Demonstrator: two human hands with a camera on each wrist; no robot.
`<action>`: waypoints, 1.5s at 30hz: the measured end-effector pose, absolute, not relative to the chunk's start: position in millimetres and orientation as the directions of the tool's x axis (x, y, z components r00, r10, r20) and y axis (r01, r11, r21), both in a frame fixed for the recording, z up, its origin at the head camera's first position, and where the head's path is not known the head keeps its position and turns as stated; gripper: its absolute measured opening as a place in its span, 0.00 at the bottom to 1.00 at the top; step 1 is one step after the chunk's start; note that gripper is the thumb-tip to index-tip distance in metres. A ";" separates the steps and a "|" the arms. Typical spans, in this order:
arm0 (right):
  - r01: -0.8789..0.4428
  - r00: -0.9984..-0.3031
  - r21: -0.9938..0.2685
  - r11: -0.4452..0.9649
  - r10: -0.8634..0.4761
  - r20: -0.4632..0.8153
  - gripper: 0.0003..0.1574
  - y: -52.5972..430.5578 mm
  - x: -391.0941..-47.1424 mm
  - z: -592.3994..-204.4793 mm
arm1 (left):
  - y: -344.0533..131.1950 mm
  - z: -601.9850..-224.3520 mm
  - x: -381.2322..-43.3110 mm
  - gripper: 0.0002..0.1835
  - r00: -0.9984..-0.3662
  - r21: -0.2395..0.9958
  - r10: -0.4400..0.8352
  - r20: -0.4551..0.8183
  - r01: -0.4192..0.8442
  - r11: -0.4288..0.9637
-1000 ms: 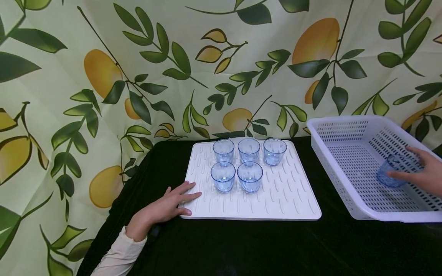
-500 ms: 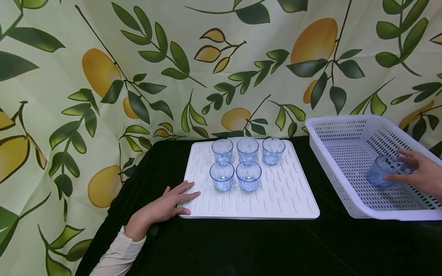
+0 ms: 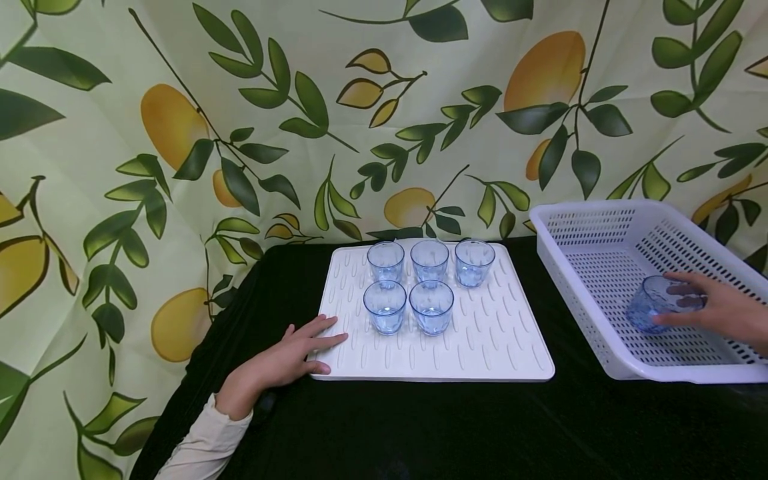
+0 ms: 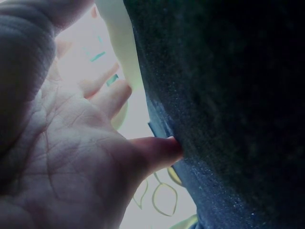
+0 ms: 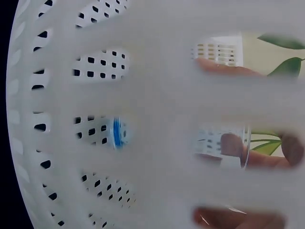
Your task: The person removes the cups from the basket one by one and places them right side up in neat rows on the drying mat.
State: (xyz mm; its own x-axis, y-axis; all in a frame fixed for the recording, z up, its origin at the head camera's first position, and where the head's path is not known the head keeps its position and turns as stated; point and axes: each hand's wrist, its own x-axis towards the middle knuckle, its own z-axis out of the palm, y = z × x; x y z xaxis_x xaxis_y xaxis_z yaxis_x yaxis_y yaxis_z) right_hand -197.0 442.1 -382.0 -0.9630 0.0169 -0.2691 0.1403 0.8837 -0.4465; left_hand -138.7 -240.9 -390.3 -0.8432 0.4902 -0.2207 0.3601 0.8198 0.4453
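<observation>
My right hand (image 3: 714, 307) is inside the white plastic basket (image 3: 567, 287) and grips a clear blue drinking glass (image 3: 643, 310), which is tilted with its rim toward the palm. Through the slots of the basket wall (image 5: 162, 109), the right wrist view shows parts of the fingers (image 5: 231, 143) at the glass. My left hand (image 3: 288, 357) rests with spread fingers on the left edge of the white ridged mat (image 3: 498, 347). Several matching glasses (image 3: 387, 310) stand upright on that mat, three in the back row and two in front. The left wrist view shows the palm (image 4: 62, 152).
Black cloth (image 3: 420, 427) covers the table under the mat and basket. Behind it hangs a pale fabric backdrop (image 3: 336, 40) with printed leaves and yellow fruit. A strip of cloth separates the mat from the basket, whose raised walls surround the right hand.
Within the basket, my right hand has moved left with the glass, which has become more tilted. The left hand and the glasses on the mat have stayed in place.
</observation>
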 end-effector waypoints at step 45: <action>0.086 -0.992 -0.512 0.855 0.025 -0.124 0.66 407.6 -174.7 -355.5 | -240.1 -393.0 -139.6 0.32 -0.843 0.449 0.489 -0.223 0.357 0.819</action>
State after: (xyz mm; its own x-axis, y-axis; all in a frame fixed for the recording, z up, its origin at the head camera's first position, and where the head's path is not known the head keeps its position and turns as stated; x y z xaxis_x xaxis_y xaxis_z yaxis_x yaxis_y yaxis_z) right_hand -174.7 407.6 -355.5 -0.9919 0.0251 -0.1242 0.0858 0.8546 -0.5122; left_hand -139.6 -240.1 -393.0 -0.8430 0.4895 -0.2231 0.3567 0.8191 0.4494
